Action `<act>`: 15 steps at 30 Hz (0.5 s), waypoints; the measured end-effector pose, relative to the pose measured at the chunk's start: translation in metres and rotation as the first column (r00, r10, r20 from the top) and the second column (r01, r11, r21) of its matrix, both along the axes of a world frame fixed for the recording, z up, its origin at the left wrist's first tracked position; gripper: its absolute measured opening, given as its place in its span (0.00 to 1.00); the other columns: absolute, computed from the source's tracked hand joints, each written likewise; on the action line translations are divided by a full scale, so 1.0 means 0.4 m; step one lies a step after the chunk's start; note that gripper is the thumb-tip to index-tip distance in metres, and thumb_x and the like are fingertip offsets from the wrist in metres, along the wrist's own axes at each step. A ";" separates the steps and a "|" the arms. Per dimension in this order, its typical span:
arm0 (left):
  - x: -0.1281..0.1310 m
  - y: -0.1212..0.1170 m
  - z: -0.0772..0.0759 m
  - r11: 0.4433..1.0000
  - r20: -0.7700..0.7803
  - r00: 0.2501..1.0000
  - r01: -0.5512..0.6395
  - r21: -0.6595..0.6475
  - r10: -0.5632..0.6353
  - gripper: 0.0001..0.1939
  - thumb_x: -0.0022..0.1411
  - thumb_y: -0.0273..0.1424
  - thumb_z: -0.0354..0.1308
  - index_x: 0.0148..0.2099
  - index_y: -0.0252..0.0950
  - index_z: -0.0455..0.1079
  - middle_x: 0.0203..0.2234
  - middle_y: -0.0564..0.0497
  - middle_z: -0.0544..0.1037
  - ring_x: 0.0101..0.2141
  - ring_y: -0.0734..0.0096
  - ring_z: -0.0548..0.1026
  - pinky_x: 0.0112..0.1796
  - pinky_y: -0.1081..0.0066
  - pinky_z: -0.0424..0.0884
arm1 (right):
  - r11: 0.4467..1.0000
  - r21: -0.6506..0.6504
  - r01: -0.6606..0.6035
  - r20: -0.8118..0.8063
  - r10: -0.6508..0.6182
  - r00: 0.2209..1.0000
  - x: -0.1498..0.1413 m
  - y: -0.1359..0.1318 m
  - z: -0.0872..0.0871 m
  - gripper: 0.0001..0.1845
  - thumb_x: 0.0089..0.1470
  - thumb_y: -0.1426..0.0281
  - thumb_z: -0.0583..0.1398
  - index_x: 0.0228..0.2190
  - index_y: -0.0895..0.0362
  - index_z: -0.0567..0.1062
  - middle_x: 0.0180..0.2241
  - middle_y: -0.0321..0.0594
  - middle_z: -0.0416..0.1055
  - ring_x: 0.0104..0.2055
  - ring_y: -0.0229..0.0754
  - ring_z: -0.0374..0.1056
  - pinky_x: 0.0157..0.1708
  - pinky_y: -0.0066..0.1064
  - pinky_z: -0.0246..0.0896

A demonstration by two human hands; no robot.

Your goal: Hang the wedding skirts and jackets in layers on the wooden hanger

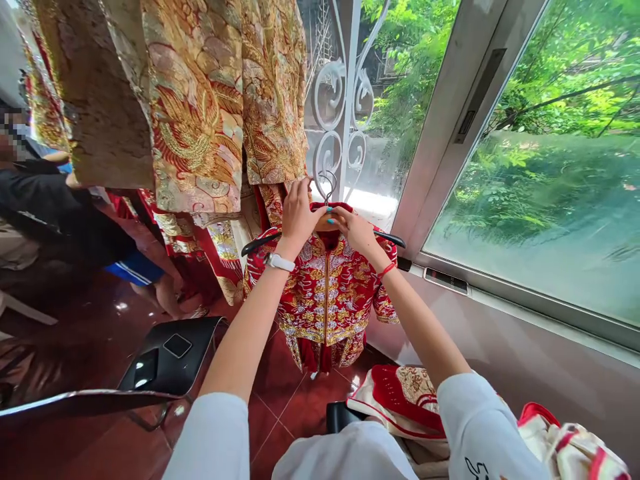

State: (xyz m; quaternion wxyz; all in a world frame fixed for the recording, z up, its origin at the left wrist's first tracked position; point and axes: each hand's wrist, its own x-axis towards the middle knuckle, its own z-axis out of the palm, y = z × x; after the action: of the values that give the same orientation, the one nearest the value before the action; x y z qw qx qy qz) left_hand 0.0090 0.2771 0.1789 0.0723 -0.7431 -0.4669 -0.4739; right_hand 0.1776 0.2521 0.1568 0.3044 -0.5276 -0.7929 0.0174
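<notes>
A red jacket [325, 287], thickly embroidered in gold and silver, hangs upright in front of you at the center, on a black hanger [260, 243] with a metal hook [327, 188]. The hanger's dark ends stick out past both shoulders. Below the jacket's hem show red and gold embroidered panels [351, 352].

Both your hands are at the collar, thumbs close together just below the hook. Your left hand [306, 212] has its thumb stretched inward and its fingers raised; whether it is closed on anything cannot be told. Your right hand [347, 223] has its fingers bent inward at the neck of the jacket; what it grips there is hidden. A white watch [280, 262] is on your left wrist, a red string [387, 269] on your right.

Far left of the jacket, large gold and red embroidered garments [195, 107] hang higher up. White scrolled ironwork [349, 100] and a window [540, 200] with green leaves outside fill the far right. A phone [447, 281] lies on the windowsill [505, 307]. Near right, cream and red cloth [400, 400] lies low down. To the left are a black chair [195, 340] and a blurred person [60, 213] in dark clothing, above a red tiled floor [280, 407].
</notes>
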 end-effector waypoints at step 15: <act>-0.113 -0.129 -0.141 0.983 -0.186 0.975 -0.142 -0.115 0.119 0.27 0.68 0.35 0.52 0.67 0.37 0.58 0.60 0.38 0.71 0.61 0.49 0.67 0.62 0.48 0.61 | 0.989 0.102 -0.107 0.008 0.106 0.994 -0.005 0.014 -0.030 0.23 0.69 0.64 0.46 0.63 0.52 0.60 0.50 0.49 0.72 0.50 0.53 0.68 0.51 0.47 0.61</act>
State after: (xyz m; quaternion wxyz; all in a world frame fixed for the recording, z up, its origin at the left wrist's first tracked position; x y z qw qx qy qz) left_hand -0.0361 0.2253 0.1225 0.0971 -0.7532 -0.5358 -0.3690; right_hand 0.1756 0.2578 0.1448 0.3289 -0.4683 -0.8200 -0.0076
